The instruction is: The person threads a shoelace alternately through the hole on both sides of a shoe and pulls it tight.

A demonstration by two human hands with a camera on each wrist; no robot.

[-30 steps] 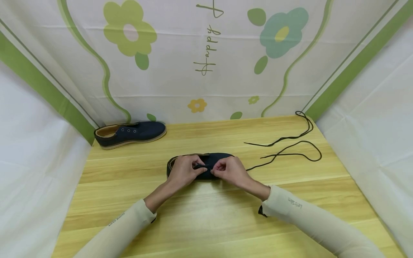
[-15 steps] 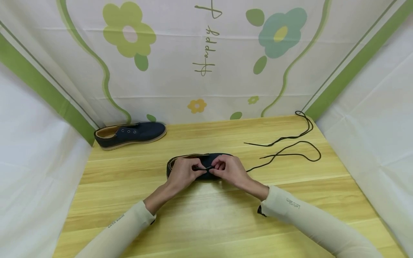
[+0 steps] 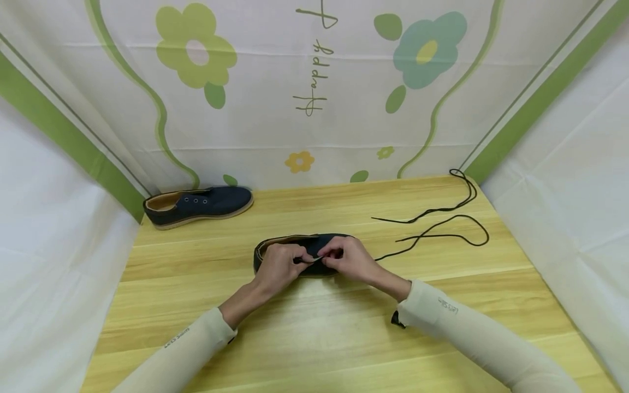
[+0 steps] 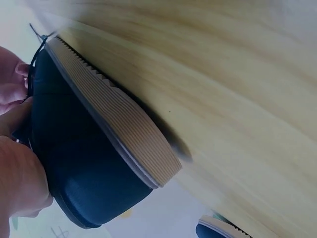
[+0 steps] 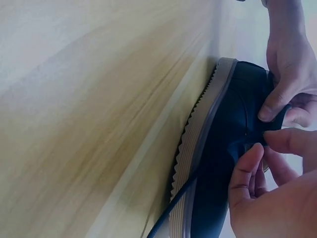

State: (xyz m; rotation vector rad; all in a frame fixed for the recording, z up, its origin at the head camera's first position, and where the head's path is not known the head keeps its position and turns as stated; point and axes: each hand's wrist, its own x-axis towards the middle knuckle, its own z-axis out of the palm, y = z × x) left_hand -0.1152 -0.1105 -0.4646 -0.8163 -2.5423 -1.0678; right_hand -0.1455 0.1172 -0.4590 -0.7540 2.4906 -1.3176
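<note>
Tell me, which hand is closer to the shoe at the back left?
Left. The left hand is to the right of the back shoe and nearer the viewer, by the opening of the front shoe; the right hand is farther right, toward that shoe's toe.

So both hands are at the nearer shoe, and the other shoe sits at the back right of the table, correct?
No, the other shoe sits at the back left of the table, as the head view shows. The left hand and right hand are at the nearer shoe, as you said.
</note>
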